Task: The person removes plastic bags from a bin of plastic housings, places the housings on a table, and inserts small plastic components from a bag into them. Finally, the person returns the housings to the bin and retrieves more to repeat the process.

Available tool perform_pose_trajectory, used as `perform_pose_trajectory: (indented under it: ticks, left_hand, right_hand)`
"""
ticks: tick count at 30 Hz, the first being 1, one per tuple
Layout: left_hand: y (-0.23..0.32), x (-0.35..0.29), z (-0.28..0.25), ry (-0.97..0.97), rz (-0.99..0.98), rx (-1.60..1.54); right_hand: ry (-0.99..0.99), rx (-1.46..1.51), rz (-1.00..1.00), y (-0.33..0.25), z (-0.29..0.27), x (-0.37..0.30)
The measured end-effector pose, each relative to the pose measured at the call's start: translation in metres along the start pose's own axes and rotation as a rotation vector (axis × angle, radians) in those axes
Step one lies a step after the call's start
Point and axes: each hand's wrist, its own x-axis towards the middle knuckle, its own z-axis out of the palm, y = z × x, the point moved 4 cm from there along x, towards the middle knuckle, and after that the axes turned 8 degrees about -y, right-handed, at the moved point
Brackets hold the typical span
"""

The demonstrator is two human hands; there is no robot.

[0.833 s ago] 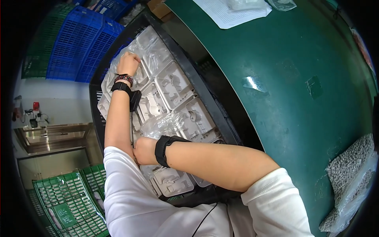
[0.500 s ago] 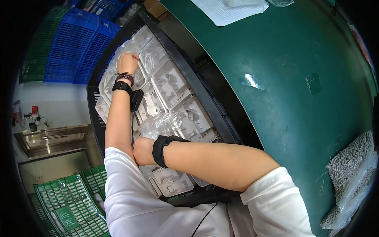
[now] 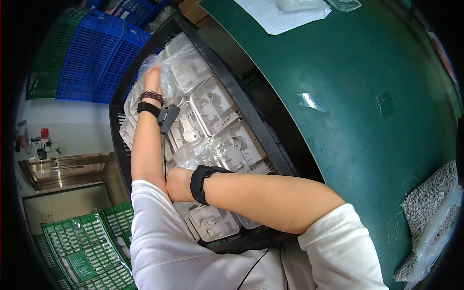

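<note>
My left hand (image 3: 152, 81) is at the far left part of a black crate, among clear plastic film (image 3: 166, 79) that bunches around its fingers. The fingers are somewhat blurred, but the hand appears closed on the film. My right hand (image 3: 179, 184) reaches across under my left forearm; its fingers are hidden there. Beneath both hands, pale grey molded plastic housings (image 3: 212, 104) lie in rows in the black crate (image 3: 212, 54). Another crumpled clear plastic bag (image 3: 199, 152) rests on the housings just beyond my right hand.
A green table (image 3: 348, 140) runs along the right, with a gridded paper sheet (image 3: 275, 17) at its far edge and a bag of small grey pieces (image 3: 430, 217) near right. Blue crates (image 3: 99, 58) stand far left. Green crates (image 3: 82, 241) are at near left.
The film at the far end of the crate has been drawn up around my left hand, baring more of the housings there. My right hand has barely moved.
</note>
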Motion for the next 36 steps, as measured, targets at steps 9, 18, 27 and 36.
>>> perform_pose_trajectory:
  ticks: [9,18,27,36]
  left_hand:
    - [0.127,-0.049,-0.119,0.672,0.439,-0.358]
    - [0.186,-0.216,-0.163,0.482,0.541,0.083]
    - [0.247,-0.350,-0.095,0.230,0.672,-0.078]
    - [0.319,-0.366,0.083,-0.598,0.941,-0.554]
  right_hand:
    - [0.203,0.023,-0.143,-0.005,-0.021,0.011]
    - [0.692,0.059,-0.110,-0.002,-0.087,-0.016]
    - [1.088,0.376,0.006,-0.032,-0.201,-0.075]
    - [0.777,0.626,0.473,0.003,-0.179,-0.259]
